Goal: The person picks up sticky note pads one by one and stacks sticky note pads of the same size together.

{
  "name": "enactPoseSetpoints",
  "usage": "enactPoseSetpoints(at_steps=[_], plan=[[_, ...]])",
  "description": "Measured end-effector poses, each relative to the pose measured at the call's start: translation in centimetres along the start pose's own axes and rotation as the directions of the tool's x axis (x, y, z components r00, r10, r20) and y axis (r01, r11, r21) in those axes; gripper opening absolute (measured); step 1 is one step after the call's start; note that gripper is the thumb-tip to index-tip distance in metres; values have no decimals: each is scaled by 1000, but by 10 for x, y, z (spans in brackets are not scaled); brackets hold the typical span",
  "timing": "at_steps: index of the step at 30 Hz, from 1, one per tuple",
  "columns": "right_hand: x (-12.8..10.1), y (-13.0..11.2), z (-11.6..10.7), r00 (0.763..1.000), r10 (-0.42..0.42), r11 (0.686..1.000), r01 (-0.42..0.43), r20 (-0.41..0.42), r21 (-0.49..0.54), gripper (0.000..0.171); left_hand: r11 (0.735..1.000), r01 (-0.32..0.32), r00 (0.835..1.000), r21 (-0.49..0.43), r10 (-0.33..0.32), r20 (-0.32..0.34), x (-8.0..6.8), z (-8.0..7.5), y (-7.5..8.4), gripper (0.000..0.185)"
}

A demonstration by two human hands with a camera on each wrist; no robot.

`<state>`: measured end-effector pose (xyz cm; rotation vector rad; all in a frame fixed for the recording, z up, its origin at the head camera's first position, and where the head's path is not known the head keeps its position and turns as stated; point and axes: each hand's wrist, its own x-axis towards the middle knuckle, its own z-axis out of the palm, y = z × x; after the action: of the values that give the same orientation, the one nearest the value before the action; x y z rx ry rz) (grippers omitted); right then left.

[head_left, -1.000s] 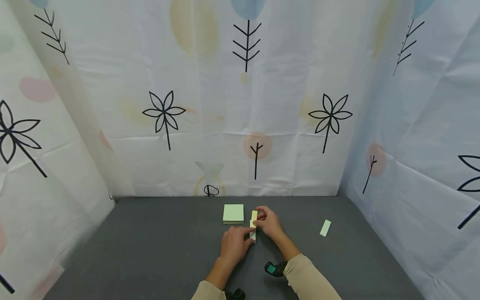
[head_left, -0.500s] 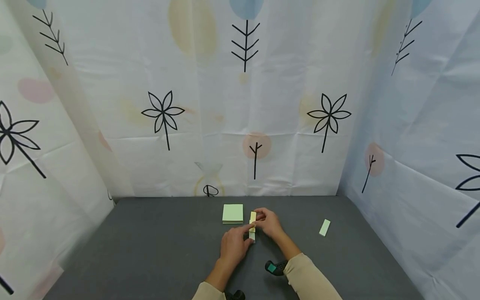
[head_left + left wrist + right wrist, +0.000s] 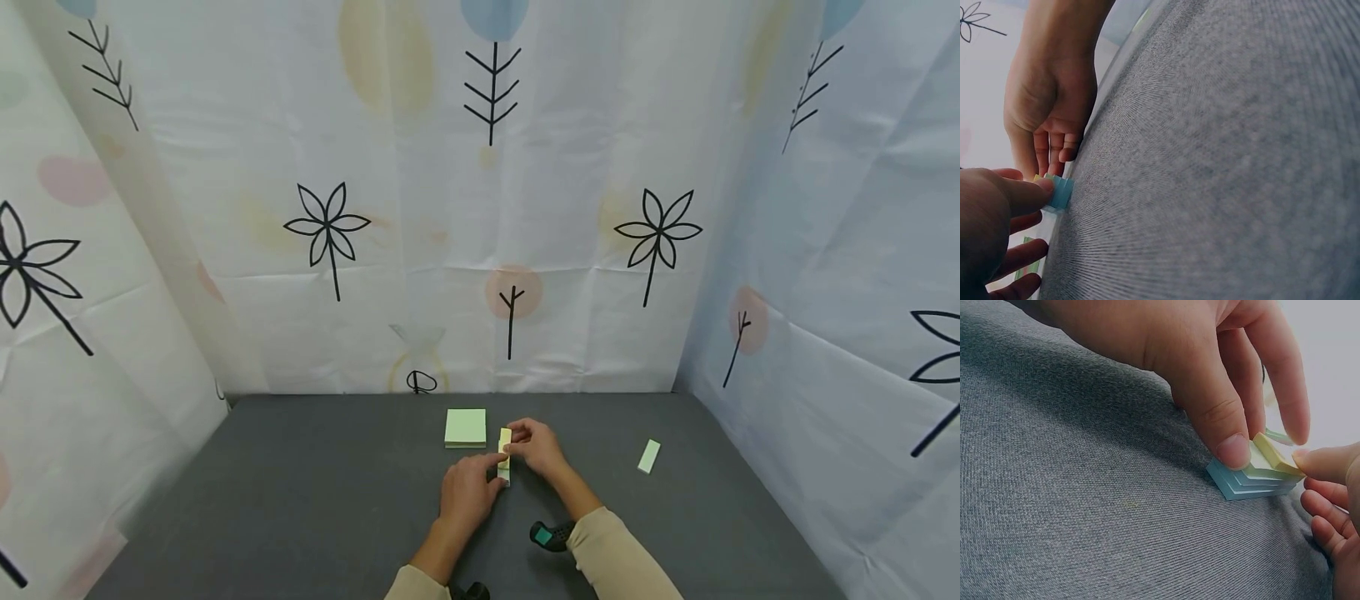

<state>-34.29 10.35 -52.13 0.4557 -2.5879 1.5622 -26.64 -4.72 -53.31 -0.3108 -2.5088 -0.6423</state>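
Observation:
A narrow stack of sticky notes (image 3: 504, 455), blue layers under yellow ones, lies on the grey table (image 3: 315, 500). My right hand (image 3: 536, 446) pinches the stack (image 3: 1254, 476) between the thumb (image 3: 1225, 440) on its near side and fingers on the far side. My left hand (image 3: 465, 492) reaches in from the front. One of its fingertips (image 3: 1317, 464) touches the end of the yellow top layer, and the other fingers curl below. The left wrist view shows that fingertip (image 3: 1029, 194) against the stack's end (image 3: 1060, 189), with the right hand (image 3: 1047, 106) beyond.
A square green sticky pad (image 3: 465, 427) lies just left of the stack. A loose green strip (image 3: 648, 456) lies apart at the right. Printed white curtains close in the table's back and sides. Black wrist cameras (image 3: 551, 536) sit on my forearms.
Both hands stay on the narrow stack. The left fingertip has slid slightly along the stack's near end; the stack itself has barely moved.

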Motion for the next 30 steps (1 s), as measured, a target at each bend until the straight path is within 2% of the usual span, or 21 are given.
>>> enactPoseSetpoints(at_steps=[9, 16, 24, 30], plan=[[-4, -1, -1, 999, -41, 999, 41, 14, -20, 20, 1000, -10, 1000, 5, 10, 5, 0, 1, -1, 29], [-4, -1, -2, 999, -44, 999, 45, 32, -27, 20, 998, -36, 999, 42, 36, -2, -1, 0, -1, 24], [-1, 4, -4, 995, -61, 996, 66, 79, -56, 21, 999, -7, 998, 47, 4, 60, 2, -4, 1, 20], [-2, 1, -5, 991, -80, 993, 88, 105, -77, 19, 999, -4, 999, 43, 2, 48, 2, -4, 1, 17]])
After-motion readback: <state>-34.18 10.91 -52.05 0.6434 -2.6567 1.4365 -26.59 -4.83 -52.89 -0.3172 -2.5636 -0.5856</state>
